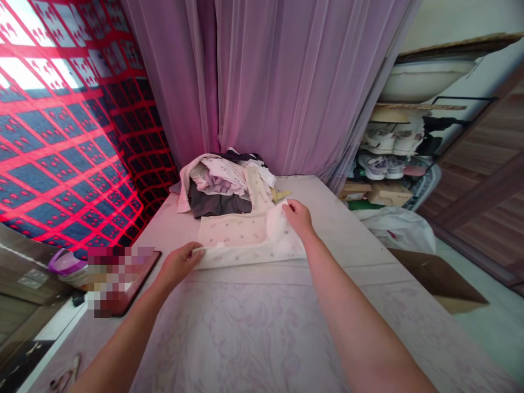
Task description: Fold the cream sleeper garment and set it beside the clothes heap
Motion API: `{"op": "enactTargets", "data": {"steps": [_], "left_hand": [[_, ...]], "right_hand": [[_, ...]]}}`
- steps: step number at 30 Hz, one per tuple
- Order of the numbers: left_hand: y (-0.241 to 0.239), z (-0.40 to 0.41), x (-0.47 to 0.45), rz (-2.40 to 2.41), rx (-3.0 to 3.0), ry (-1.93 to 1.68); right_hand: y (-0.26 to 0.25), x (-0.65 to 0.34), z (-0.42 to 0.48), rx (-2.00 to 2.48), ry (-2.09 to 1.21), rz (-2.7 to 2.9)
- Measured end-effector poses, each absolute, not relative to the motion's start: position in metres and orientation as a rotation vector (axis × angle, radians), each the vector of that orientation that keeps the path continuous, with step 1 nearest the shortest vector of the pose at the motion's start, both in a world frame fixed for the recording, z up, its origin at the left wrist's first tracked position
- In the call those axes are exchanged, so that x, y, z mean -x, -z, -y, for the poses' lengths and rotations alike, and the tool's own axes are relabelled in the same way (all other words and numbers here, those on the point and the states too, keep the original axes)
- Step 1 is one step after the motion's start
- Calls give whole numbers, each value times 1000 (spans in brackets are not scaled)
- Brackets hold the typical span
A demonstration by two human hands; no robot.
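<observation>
A cream garment with a small scattered print point(245, 254) lies spread on the patterned bed cover point(245, 327). Its near edge is turned up as a long strip over the rest. My left hand point(182, 263) is closed on the near left end of that strip. At the upper right, my right hand point(298, 217) pinches the cloth by its corner. A narrow part of cream fabric reaches back toward a heap of clothes point(223, 188), which holds pink, white and dark grey pieces.
A framed item with a blurred face point(149, 273) lies on the left. Purple curtains point(270, 82) hang behind the bed, a red-checked cloth point(73, 142) at left. On the right stand shoes on a rack point(380, 166), a white bag point(397, 226) and a cardboard box point(438, 278).
</observation>
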State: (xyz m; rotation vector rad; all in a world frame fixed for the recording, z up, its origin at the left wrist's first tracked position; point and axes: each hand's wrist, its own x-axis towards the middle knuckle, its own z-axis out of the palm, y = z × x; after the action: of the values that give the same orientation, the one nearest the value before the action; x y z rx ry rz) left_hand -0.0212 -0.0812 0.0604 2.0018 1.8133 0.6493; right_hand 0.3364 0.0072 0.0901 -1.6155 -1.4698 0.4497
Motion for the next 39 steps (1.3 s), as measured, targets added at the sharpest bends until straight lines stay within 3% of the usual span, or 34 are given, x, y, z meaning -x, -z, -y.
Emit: {"op": "enactTargets", "data": {"steps": [5, 14, 24, 35, 39], "left_hand": [[-53, 52, 9, -2041, -1878, -587], [-35, 98, 9, -2303, -2003, -436], [-48, 103, -16, -2388, -1980, -383], [-52, 141, -12, -2257, -1972, -389], [-46, 132, -13, -2269, -2088, -473]], "right_hand": [[-64, -348, -12, 1907, -511, 1500], [-43, -368, 82, 2362, -359, 1647], [-50, -359, 81, 2367, -253, 1776], [-39, -376, 153, 2369, -278, 1730], [-40, -371, 153, 2221, -51, 1651]]}}
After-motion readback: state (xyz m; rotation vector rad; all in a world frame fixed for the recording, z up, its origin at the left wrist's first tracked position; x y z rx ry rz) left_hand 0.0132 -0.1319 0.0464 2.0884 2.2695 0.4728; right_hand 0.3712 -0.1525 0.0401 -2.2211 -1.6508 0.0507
